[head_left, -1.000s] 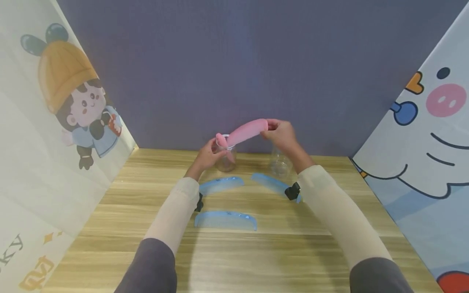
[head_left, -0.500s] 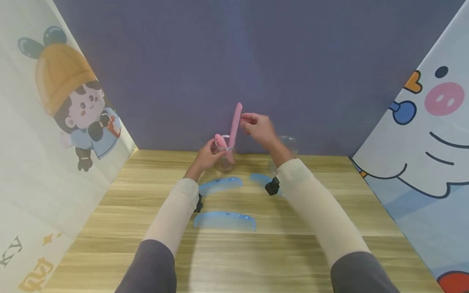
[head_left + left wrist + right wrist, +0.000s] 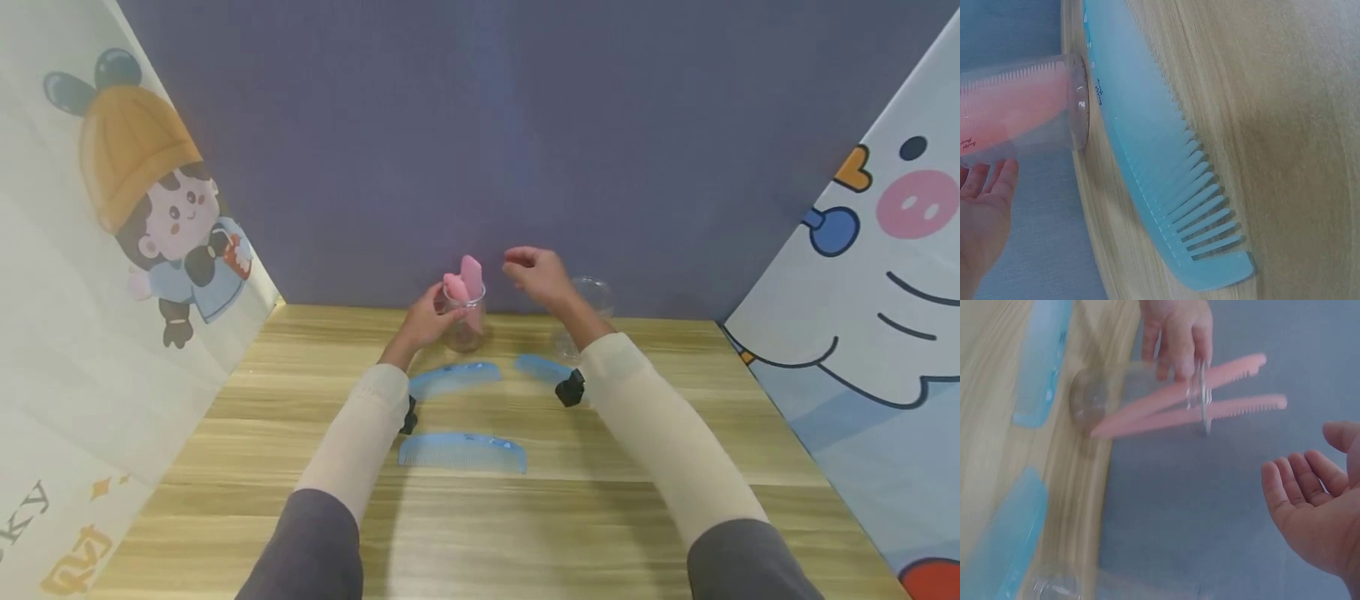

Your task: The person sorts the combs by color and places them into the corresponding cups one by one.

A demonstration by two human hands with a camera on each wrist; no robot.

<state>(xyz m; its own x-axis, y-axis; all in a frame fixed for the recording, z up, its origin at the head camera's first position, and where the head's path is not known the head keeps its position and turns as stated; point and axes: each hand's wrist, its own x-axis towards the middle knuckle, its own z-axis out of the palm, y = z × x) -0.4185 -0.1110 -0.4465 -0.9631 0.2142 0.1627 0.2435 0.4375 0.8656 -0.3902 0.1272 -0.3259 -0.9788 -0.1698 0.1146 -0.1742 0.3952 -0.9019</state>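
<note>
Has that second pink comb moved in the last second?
Yes. The second pink comb went from lying slantwise above the left jar to standing inside it.

A worktop of pale wood grain with lengthwise streaks fills the lower part of the head view. Behind it stands a plain, matt purple-grey wall. On the left a cream panel slants inward, printed with a cartoon child in an orange hat and some gold lettering low down. On the right a light blue and white panel shows a smiling cartoon face with a pink snout. The light is soft and even, with faint shadows on the wood.
</note>
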